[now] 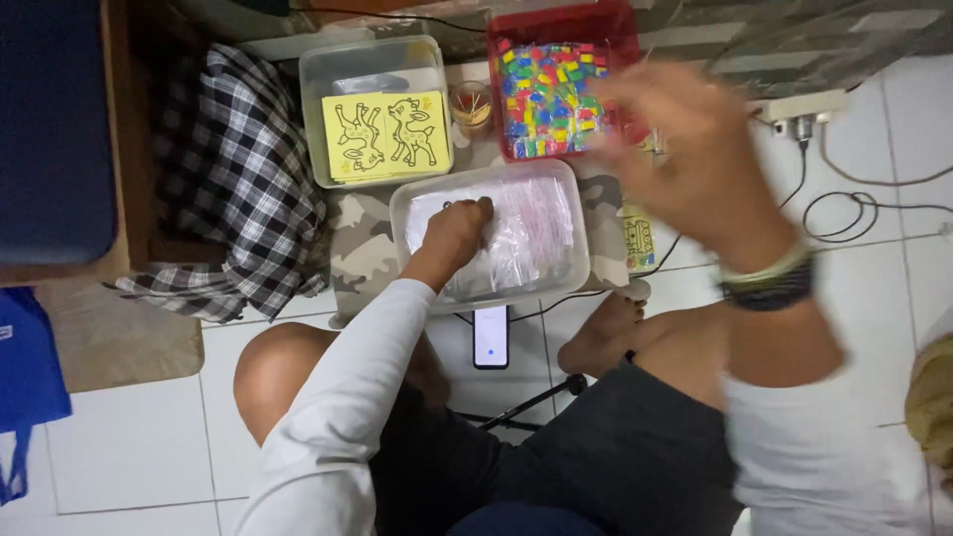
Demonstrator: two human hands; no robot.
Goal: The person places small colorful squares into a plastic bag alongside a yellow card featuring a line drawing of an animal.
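A clear plastic tub (316, 74) stands far left of centre, holding yellow cards printed with deer outlines (386, 135). Just right of it sits a small round glass jar (471, 107). A black-and-white checked cloth (233, 179) lies crumpled at left. A dark smartphone with a lit screen (490, 336) rests on the white tiled floor (129, 447). A white power strip (799, 107) with looping cables (844, 213) lies far right.
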